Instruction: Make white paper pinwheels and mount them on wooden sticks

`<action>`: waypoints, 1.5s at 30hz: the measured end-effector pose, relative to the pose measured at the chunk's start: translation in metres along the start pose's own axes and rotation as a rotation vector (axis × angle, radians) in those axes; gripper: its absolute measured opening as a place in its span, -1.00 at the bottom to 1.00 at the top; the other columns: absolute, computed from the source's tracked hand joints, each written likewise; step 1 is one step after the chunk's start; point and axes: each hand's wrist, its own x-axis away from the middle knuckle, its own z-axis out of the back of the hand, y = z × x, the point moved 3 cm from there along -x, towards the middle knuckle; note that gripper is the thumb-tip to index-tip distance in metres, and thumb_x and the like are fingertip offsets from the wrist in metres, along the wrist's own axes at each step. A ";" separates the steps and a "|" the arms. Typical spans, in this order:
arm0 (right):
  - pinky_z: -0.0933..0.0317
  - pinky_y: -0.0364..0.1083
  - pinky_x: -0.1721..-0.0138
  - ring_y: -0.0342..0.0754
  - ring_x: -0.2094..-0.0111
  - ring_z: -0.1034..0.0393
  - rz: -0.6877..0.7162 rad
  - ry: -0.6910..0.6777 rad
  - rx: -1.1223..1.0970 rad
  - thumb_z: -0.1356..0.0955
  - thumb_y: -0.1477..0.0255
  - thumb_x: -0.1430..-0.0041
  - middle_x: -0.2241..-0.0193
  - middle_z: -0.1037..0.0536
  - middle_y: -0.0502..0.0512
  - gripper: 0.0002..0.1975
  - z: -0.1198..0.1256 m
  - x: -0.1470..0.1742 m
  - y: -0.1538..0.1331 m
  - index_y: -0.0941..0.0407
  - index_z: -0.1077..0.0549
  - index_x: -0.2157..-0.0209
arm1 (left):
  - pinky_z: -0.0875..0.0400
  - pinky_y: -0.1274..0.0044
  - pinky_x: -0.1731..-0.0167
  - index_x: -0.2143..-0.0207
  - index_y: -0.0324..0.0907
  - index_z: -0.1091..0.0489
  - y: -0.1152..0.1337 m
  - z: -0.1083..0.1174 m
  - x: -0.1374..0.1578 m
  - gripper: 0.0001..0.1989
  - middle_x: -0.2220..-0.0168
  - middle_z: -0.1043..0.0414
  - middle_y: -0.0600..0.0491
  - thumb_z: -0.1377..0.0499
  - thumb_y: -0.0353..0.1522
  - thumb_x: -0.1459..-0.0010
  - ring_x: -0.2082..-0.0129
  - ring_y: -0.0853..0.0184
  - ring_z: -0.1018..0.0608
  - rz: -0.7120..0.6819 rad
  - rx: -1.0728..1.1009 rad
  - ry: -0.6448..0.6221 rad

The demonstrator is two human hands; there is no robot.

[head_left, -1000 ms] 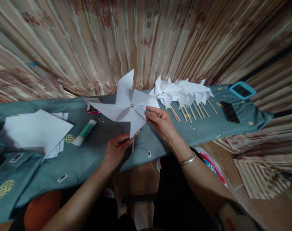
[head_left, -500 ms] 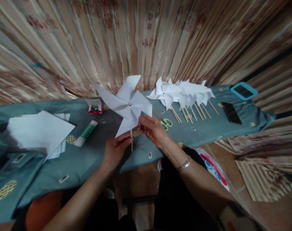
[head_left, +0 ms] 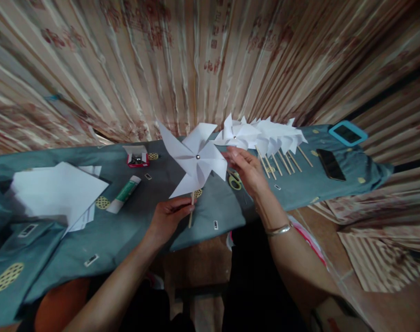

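Note:
A white paper pinwheel with a shiny pin at its centre stands upright above the table, tilted slightly right. My left hand pinches its thin wooden stick below the blades. Close beside the right-hand blade is my right hand, its fingers loosely bent and holding nothing visible; whether a fingertip touches the paper I cannot tell. Behind that hand lies a row of finished-looking white pinwheels with their sticks pointing toward me. Yellow-green scissors are partly hidden by my right hand.
A stack of white paper lies at the left, with a green-and-white glue stick beside it. An open red box holds small metal pins. At the right are a black phone and a blue-framed device. Curtains hang behind the table.
My left hand has shifted the pinwheel slightly right and its blades have turned a little. My right hand has let go of the blade and moved right and up.

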 end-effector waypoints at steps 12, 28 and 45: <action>-0.34 -0.07 0.16 -0.14 0.39 -0.45 -0.076 -0.088 -0.080 -0.62 0.22 0.29 0.48 -0.60 -0.11 -0.55 -0.011 0.004 0.004 0.01 -0.60 0.28 | -0.46 0.33 0.02 0.39 -0.12 -0.65 -0.002 -0.001 -0.001 -0.78 0.28 -0.67 -0.01 -0.39 -0.27 0.17 0.17 0.12 -0.63 0.023 -0.005 -0.022; -0.27 -0.13 0.36 -0.13 0.42 -0.43 -0.175 -0.129 -0.086 -0.60 0.25 0.29 0.45 -0.62 -0.05 -0.59 -0.021 0.017 0.009 0.04 -0.60 0.31 | -0.47 0.41 0.18 0.38 -0.09 -0.65 -0.004 0.001 -0.001 -0.80 0.31 -0.66 0.03 -0.37 -0.26 0.13 0.25 0.17 -0.61 -0.009 -0.034 0.016; -0.31 -0.20 0.41 -0.22 0.49 -0.40 -0.281 -0.272 -0.145 -0.62 0.27 0.27 0.44 -0.62 -0.06 -0.61 -0.037 0.027 0.018 0.08 -0.60 0.33 | -0.47 0.45 0.23 0.40 -0.12 -0.64 -0.001 -0.001 -0.001 -0.80 0.35 -0.65 0.04 -0.35 -0.25 0.14 0.31 0.23 -0.58 -0.031 -0.032 0.042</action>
